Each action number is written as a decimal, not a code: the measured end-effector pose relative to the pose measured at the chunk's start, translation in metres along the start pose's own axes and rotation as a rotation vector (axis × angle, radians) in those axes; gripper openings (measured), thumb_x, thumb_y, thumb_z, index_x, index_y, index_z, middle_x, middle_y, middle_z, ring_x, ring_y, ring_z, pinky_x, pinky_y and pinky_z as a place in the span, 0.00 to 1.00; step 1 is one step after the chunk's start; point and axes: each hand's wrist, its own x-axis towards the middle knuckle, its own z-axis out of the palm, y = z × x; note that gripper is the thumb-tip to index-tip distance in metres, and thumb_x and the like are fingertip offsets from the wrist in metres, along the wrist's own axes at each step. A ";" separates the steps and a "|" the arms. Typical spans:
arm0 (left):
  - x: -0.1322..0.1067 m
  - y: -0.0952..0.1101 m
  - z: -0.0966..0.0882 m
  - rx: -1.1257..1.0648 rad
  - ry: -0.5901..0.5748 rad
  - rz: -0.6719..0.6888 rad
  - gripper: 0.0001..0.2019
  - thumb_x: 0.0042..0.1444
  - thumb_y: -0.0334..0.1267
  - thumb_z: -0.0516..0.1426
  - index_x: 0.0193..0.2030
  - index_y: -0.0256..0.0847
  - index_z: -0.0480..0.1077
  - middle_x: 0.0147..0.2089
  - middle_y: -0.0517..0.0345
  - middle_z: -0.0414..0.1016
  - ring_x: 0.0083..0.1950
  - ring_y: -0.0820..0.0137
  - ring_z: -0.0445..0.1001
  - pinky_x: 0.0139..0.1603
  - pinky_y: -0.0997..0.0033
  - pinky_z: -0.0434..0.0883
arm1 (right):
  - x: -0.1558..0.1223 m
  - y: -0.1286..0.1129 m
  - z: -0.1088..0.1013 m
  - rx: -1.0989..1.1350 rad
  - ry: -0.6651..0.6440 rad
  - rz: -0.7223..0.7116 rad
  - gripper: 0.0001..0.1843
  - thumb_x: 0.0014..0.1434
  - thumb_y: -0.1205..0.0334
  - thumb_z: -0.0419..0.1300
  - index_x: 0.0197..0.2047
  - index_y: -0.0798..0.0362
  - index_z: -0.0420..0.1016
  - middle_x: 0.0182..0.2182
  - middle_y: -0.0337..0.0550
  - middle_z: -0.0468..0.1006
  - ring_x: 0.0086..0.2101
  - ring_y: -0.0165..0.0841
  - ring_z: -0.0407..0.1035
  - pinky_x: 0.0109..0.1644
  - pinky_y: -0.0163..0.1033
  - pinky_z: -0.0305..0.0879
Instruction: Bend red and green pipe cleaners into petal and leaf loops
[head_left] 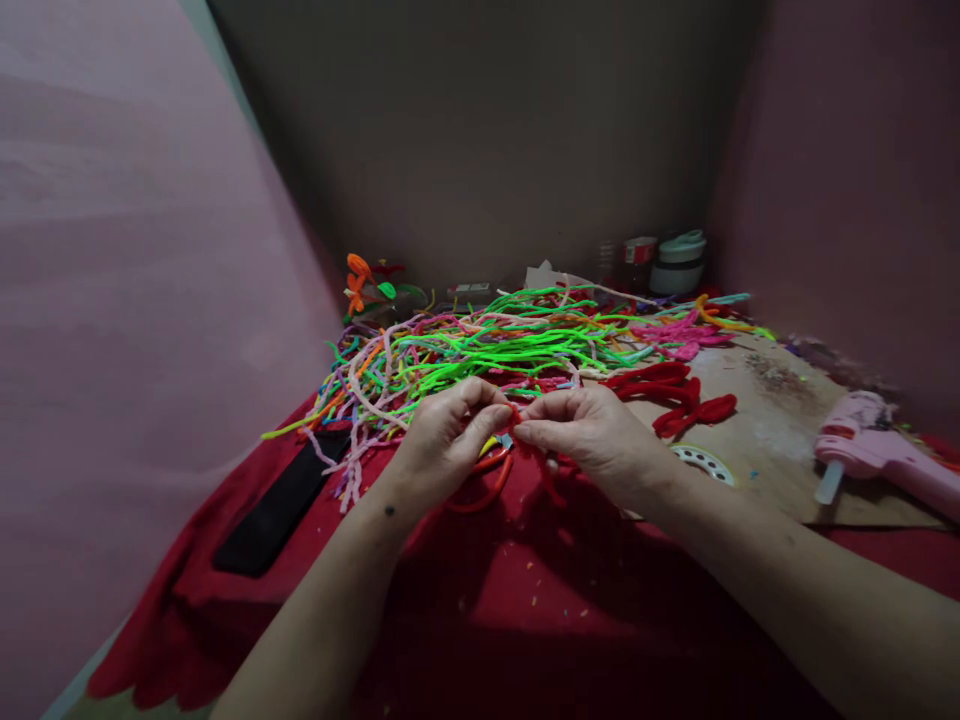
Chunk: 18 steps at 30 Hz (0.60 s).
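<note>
Between the fingertips of both my hands is a red pipe cleaner (516, 416), held over the red cloth. My left hand (454, 432) pinches it from the left, thumb against curled fingers. From the other side my right hand (592, 432) also pinches it, nearly touching the left fingertips. A blurred red length hangs below the right fingers. Under my hands lie scissors (491, 485) with red-orange loop handles, partly covered. Right of my right hand, bent red pipe cleaners (667, 390) rest on a brown board (772, 440).
A tangled pile of coloured pipe cleaners (517, 345) spreads behind my hands. A black flat object (281, 510) lies left; a pink glue gun (862, 440) and a white holed ring (703, 462) lie right. An orange flower (358, 282) and a lidded cup (679, 265) stand behind.
</note>
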 end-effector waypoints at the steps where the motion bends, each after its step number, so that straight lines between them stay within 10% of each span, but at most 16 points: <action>1: 0.000 0.000 0.000 -0.023 -0.009 -0.017 0.09 0.53 0.41 0.54 0.30 0.36 0.68 0.28 0.59 0.69 0.29 0.75 0.67 0.30 0.77 0.65 | 0.000 0.000 0.001 -0.006 0.016 0.002 0.09 0.47 0.62 0.60 0.20 0.57 0.70 0.15 0.34 0.66 0.17 0.23 0.56 0.23 0.32 0.52; 18: 0.002 0.002 0.008 -0.234 -0.070 -0.164 0.03 0.49 0.34 0.54 0.30 0.35 0.65 0.25 0.64 0.63 0.22 0.81 0.59 0.20 0.82 0.57 | 0.001 0.006 0.007 -0.116 0.129 -0.046 0.07 0.46 0.62 0.58 0.22 0.57 0.70 0.16 0.34 0.66 0.18 0.22 0.55 0.22 0.30 0.51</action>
